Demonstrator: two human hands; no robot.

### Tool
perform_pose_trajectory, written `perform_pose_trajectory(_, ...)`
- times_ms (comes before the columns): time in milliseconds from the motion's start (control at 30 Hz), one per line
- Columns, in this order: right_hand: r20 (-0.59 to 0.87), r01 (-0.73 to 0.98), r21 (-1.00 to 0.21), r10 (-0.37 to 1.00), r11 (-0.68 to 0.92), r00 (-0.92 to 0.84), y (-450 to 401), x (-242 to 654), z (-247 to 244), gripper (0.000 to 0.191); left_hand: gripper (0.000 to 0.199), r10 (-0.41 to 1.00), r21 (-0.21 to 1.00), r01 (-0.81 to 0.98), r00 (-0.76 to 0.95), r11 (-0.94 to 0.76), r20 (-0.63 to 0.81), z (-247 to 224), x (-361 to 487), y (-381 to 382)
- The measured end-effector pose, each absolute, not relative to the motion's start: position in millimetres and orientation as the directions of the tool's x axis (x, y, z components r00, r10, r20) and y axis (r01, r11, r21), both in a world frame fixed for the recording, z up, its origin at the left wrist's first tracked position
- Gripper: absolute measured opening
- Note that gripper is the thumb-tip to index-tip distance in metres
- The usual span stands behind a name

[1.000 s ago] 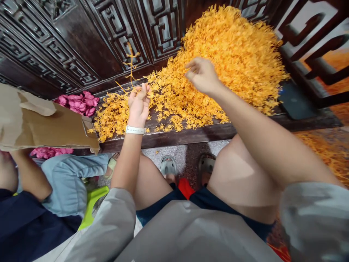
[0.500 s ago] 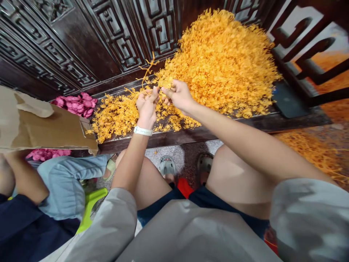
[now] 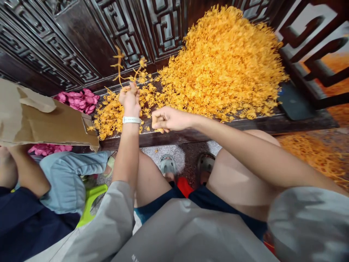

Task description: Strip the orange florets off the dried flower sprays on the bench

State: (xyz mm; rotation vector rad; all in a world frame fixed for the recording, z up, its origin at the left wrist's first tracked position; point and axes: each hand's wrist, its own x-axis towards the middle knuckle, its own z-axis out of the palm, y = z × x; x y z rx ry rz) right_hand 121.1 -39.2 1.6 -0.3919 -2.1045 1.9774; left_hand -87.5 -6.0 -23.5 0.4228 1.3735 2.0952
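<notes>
My left hand (image 3: 130,101), with a white band at the wrist, is closed round orange branched plastic stems (image 3: 119,69). One branch with small flower pieces (image 3: 141,72) sticks up on the right of the fingers. My right hand (image 3: 172,119) is apart from it, lower and to the right, over the front edge of the bench (image 3: 180,137). Its fingers are curled together, and whatever lies in them is hidden. Behind both hands a tall heap of small orange plastic flower pieces (image 3: 226,65) covers the bench, with a smaller spread (image 3: 109,116) at the left.
At the left stand a cardboard box (image 3: 60,118) and pink flowers (image 3: 79,101). A dark flat phone-like object (image 3: 296,102) lies on the bench's right end. Orange stems (image 3: 313,156) cover the floor at right. Another person's leg (image 3: 65,174) and a green stool (image 3: 91,203) are close on my left.
My hands were together by the heap and have come apart. The left has moved left with the stems; the right has come down toward the bench edge, fingers curled.
</notes>
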Motion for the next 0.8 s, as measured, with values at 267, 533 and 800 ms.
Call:
perform_pose_trajectory(267, 0.217, 0.266, -0.871, 0.809, 0.414, -0.546, 22, 134, -15, 0.025, 0.033, 0.749, 0.903, -0.297, -0.661, -0.311, 0.040, -13, -76, -29)
perform_pose_trajectory(533, 0.046, -0.006, -0.999, 0.885, 0.049, -0.463, 21, 124, -19, 0.046, 0.032, 0.844, 0.912, -0.327, -0.535, -0.248, 0.037, -15, -35, -31)
perform_pose_trajectory(800, -0.046, -0.184, -0.969, 0.854, -0.164, -0.518, 9, 116, -9, 0.025, 0.029, 0.880, 0.941, -0.295, -0.475, -0.168, 0.008, -18, -24, -32)
